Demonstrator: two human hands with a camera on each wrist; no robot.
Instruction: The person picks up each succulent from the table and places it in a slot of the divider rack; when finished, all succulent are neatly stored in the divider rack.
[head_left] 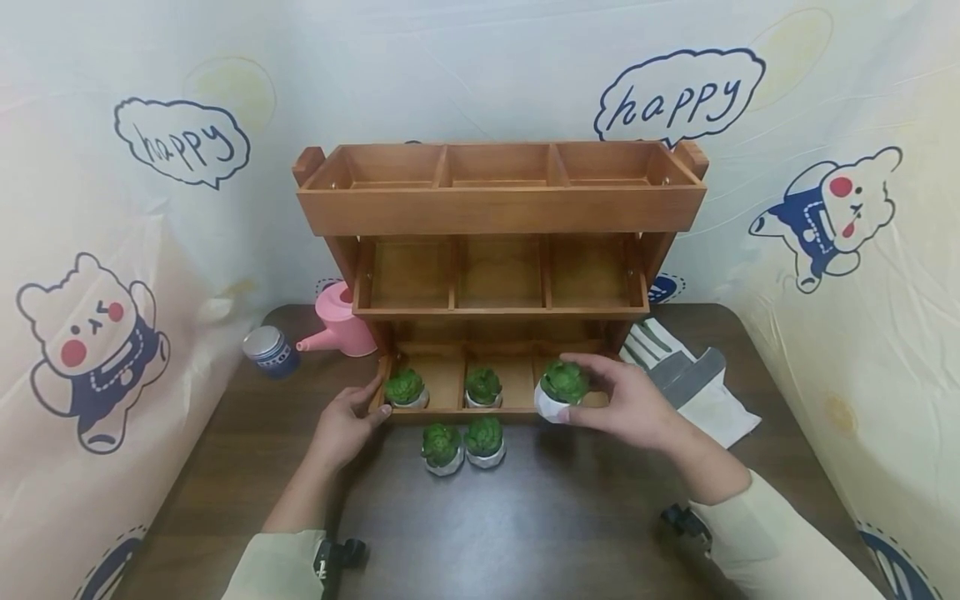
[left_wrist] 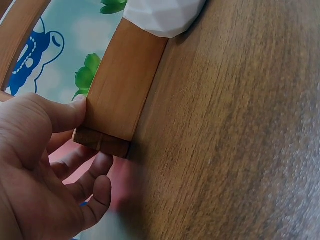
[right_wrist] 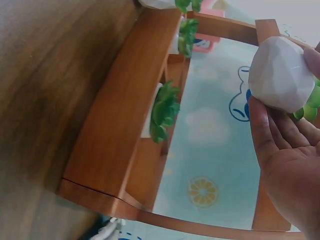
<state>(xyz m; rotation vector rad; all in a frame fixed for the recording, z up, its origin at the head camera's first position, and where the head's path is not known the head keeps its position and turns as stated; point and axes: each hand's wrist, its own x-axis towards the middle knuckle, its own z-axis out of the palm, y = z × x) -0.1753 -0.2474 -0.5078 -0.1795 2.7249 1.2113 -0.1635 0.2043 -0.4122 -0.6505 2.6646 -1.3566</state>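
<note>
In the head view a three-tier wooden rack (head_left: 501, 212) stands on the table. My left hand (head_left: 347, 425) grips the left end of its bottom tier; the left wrist view shows thumb and fingers (left_wrist: 55, 160) around that wooden corner (left_wrist: 115, 100). My right hand (head_left: 630, 402) holds a potted succulent (head_left: 562, 390) by its white faceted pot (right_wrist: 281, 75), in front of the bottom tier's right compartment. Two potted succulents sit in that tier, one in the left compartment (head_left: 406, 388), one in the middle (head_left: 483, 388). Two more (head_left: 442, 448) (head_left: 485, 442) stand on the table before it.
A pink watering can (head_left: 343, 323) and a blue tin with a silver lid (head_left: 272, 352) stand left of the rack. White and grey gloves (head_left: 693, 375) lie to its right on the dark wooden table (head_left: 480, 533). Printed cloth (head_left: 450, 75) hangs behind and at both sides.
</note>
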